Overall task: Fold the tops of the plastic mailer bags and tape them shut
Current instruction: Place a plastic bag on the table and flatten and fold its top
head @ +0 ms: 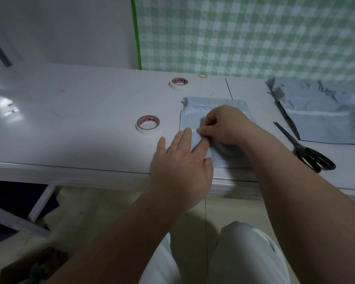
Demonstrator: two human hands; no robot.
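- Two hands worked on one grey mailer bag (pixel 193 111), which lay flat near the front edge of the counter (pixel 80 119), right of its middle.
- The left hand (pixel 180 160) lay with straight fingers pressed flat on the bag's left front part, gripping nothing. The right hand (pixel 225 126) pinched a fold of the plastic between thumb and fingertips, just beyond the left fingertips. Whether a strip of tape was also in that pinch could not be told.
- The step looked like the fold of the bag's top. To do it well, the flat hand should pin the slippery film against the glossy counter while the pinching hand draws the flap over squarely and creases it along its whole length.
- The nearer tape roll (pixel 148 124) stood to the left of the bag, a second tape roll (pixel 179 83) toward the back edge, and the scissors (pixel 307 150) to the right near the front edge. One hand would likely have to hold the crease while the other reached for them.
- More crumpled bags (pixel 324 119) lay at the counter's right end.
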